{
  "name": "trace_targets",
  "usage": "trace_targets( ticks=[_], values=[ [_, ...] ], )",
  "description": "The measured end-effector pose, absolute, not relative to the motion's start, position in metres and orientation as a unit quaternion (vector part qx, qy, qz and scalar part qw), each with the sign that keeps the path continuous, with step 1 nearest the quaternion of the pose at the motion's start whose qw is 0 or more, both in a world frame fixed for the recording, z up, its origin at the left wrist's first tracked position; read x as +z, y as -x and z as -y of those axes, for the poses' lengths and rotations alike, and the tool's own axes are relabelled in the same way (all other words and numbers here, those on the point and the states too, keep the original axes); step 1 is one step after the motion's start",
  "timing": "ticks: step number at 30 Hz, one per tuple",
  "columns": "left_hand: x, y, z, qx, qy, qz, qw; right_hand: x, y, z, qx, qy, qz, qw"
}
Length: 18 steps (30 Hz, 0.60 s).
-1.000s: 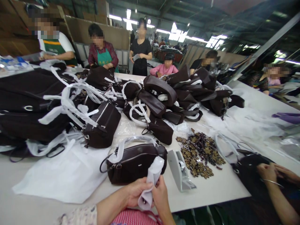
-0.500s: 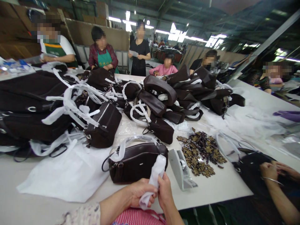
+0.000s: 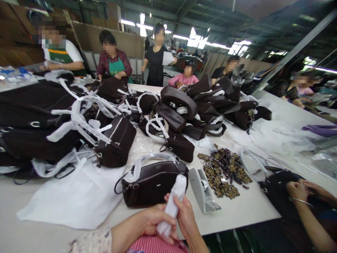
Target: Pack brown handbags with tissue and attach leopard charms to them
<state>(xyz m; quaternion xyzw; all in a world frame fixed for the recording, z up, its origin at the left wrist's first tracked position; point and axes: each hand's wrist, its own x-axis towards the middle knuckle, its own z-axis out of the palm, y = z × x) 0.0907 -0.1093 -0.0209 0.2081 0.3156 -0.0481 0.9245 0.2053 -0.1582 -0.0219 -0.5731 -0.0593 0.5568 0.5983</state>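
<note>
Both of my hands grip a strip of white wrapping paper (image 3: pixel 172 207), folded narrow and slanting up in front of the nearest bag. My left hand (image 3: pixel 155 219) closes around its lower end. Higher up, my right hand (image 3: pixel 183 209) pinches it between thumb and fingers. Just beyond stands a dark brown handbag (image 3: pixel 152 186), upright, its handle (image 3: pixel 158 154) wrapped in white. The paper's top end overlaps the bag's right side in view; whether they touch I cannot tell. A grey tape dispenser (image 3: pixel 201 189) sits right of the bag.
Bags (image 3: pixel 168 116) are heaped across the table's middle. Bronze-coloured charms (image 3: pixel 226 172) lie in a pile beyond the dispenser. White sheets (image 3: pixel 76 196) spread at left. On the right, a co-worker's hands (image 3: pixel 302 193) rest on another dark bag (image 3: pixel 279 186). Several people stand or sit behind the table.
The paper strip looks flatter and neater, and my right hand has shifted its fingers along it. Behind the table, the standing person in black has moved a white sheet out to one side.
</note>
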Motion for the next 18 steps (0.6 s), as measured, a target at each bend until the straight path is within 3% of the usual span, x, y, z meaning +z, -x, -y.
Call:
trace_targets(
  ticks=[9, 14, 18],
  values=[
    [-0.004, -0.080, 0.111, -0.058, -0.214, -0.350, 0.910, 0.003, -0.210, 0.172, 0.661, 0.440, 0.033, 0.606],
    [0.005, -0.080, 0.112, -0.060, -0.295, -0.377, 0.876, -0.013, -0.202, 0.177, 0.588, 0.563, 0.095, 0.572],
    [0.011, -0.079, 0.110, -0.085, -0.203, -0.348, 0.911, -0.020, -0.196, 0.172, 0.528, 0.607, 0.124, 0.581]
  ],
)
